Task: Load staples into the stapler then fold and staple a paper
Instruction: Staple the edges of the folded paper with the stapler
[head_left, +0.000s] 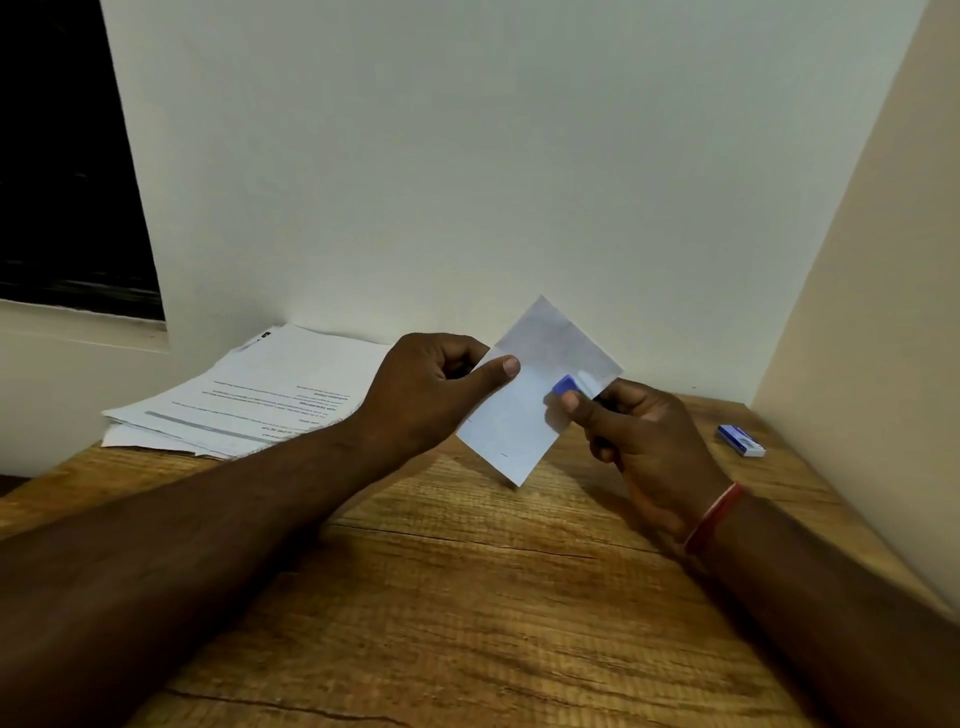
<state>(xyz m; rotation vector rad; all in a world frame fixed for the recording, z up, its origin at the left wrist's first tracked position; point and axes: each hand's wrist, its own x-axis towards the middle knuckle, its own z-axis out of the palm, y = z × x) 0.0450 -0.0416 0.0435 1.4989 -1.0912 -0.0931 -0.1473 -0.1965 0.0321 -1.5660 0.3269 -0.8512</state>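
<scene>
While held above the tabletop (467, 597), folded paper (524, 415) sat pinched in left hand (431, 395) grip — right hand (644, 441) grip clenched round blue stapler (567, 387) at paper's right edge; staple box (741, 440) lay apart.

Paper stack (249, 387) back left on table (467, 597), staple box (741, 440) far right

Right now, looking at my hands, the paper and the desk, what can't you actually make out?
- Stapler: only a blue tip shows in the head view; the right hand and folded paper hide the rest, so whether it is pressed shut is unclear.
- Staples in the paper: a few tiny dark marks, too small to confirm.
- Printed sheets: text too small and upside down.
- Small blue box: label too small.
</scene>
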